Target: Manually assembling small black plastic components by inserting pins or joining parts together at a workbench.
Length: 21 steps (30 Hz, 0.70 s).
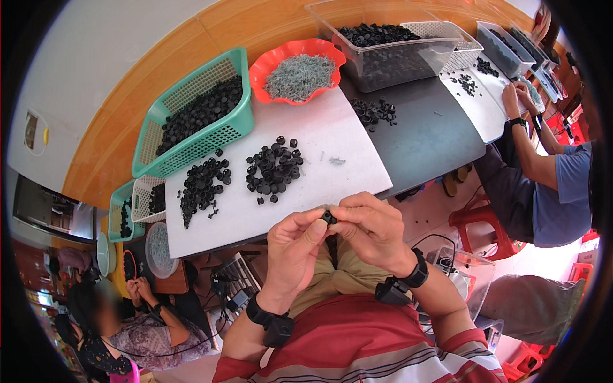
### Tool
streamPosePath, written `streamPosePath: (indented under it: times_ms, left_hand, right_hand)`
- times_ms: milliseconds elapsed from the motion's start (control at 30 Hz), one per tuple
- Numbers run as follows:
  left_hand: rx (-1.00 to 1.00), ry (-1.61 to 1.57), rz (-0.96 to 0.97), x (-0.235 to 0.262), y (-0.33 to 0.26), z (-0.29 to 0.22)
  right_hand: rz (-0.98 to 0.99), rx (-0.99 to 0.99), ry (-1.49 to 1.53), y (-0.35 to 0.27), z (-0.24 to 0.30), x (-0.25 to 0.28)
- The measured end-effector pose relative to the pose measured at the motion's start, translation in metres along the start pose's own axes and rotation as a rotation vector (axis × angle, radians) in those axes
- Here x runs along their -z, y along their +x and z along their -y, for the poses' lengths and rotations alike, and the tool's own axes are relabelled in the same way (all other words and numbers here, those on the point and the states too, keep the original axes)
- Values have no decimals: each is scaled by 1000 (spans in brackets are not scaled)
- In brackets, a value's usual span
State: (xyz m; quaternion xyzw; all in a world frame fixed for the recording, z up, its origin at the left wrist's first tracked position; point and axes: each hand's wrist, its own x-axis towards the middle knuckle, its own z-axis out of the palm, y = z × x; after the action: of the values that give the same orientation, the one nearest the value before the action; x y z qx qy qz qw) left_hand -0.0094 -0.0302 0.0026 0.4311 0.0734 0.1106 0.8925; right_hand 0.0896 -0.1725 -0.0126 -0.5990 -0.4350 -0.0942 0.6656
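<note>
My left hand (295,246) and my right hand (369,225) meet over my lap, just below the near edge of the white board (332,137). Together their fingertips pinch one small black plastic part (329,217), mostly hidden by the fingers. On the board lie two heaps of similar black round parts, one in the middle (276,169) and one further left (201,185). A few small grey pins (336,161) lie to the right of the middle heap.
A green basket (198,118) of black parts and a red bowl (299,71) of grey pins stand at the board's far side. A clear bin (389,48) of black parts sits behind. A person works at my right (549,185), another at lower left (137,325).
</note>
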Motion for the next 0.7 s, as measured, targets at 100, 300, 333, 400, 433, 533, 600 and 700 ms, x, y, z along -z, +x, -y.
streamPosePath:
  times_ms: [100,300,333,400,433,533,600,700]
  left_hand:
    - [-7,4,-21,-1,-1,3]
    - [-32,26,-47,-2,-3,7]
    - [-28,38,-52,-3,-4,7]
    - [-24,50,-57,-3,-4,8]
    - [-26,59,-50,-4,-4,8]
    - [-29,65,-44,-2,-5,7]
    - [-30,62,-45,-1,-6,7]
    - [-33,71,-51,-2,-6,7]
  right_hand:
    - [-7,26,-49,2,2,2]
    - [-33,27,-80,0,4,2]
    - [-31,25,-81,0,4,3]
    - [-14,35,-84,1,4,6]
    - [3,46,-84,2,4,7]
    - [58,95,-105,6,1,10]
    - [75,110,-127,6,0,11]
    - [87,148,-207,7,3,14]
